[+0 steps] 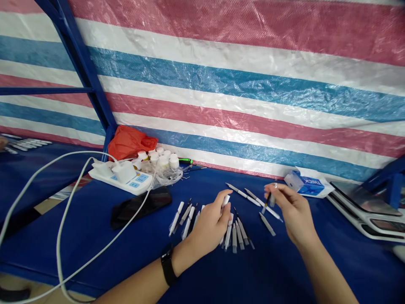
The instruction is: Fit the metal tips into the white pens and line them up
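Note:
My left hand, a black band on its wrist, is closed over a white pen-like tube; only its end shows above the fingers. Below and beside that hand lie several white and grey pen parts with thin dark tips. To the right, my right hand pinches a small clear piece near a thin dark piece; its exact kind is too small to tell. Under its fingertips, long white pen-like sticks and a grey tapered piece rest on the blue table.
A power strip with white cables and a black phone lie left. Behind them are small white-capped bottles and a red bag. A tissue pack and scales stand right. A striped sheet hangs behind.

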Demonstrator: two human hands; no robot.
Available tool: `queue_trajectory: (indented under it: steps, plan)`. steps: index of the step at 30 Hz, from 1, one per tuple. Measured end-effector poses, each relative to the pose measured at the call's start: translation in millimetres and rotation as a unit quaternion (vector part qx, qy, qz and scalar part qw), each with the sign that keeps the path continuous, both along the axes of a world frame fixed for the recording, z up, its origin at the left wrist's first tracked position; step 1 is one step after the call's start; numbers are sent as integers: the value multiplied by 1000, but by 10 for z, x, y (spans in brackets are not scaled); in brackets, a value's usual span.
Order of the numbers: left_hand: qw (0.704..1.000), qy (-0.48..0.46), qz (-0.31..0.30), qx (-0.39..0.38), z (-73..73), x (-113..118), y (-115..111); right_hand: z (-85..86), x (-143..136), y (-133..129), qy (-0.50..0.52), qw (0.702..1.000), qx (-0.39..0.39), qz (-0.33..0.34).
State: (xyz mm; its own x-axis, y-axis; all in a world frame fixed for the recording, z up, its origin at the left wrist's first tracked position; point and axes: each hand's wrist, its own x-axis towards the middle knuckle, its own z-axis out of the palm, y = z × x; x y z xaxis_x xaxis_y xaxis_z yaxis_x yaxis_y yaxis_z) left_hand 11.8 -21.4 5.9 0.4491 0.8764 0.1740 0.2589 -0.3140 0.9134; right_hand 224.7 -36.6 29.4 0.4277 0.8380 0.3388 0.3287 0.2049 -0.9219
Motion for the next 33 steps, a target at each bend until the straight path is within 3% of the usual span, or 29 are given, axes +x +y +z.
queue_trajectory:
  steps: [2, 5, 8, 10, 20, 26, 33]
  plan:
    - [1000, -6, 19, -11, -21, 5, 25, 37, 35, -33, -132, 986, -80, 66]
    - [999, -17, 29, -20, -26, 9, 45, 33, -14, -74, -284, 932, -153, 168]
    - [998, -44, 22, -34, -13, 13, 41, -18, -81, -82, -351, 890, -197, 214]
    - [995, -72, 11, -63, -10, 20, 36, -47, -103, -78, -370, 880, -207, 214]
    - [981, -136, -31, -135, -99, 48, 62, 30, -125, -108, -289, 920, -175, 198]
    - [966, -172, -53, -184, -102, 66, 56, -53, -254, -94, -153, 948, -157, 230]
    - [957, -220, -30, -187, -131, 133, 23, -200, -547, -101, -185, 960, -105, 182]
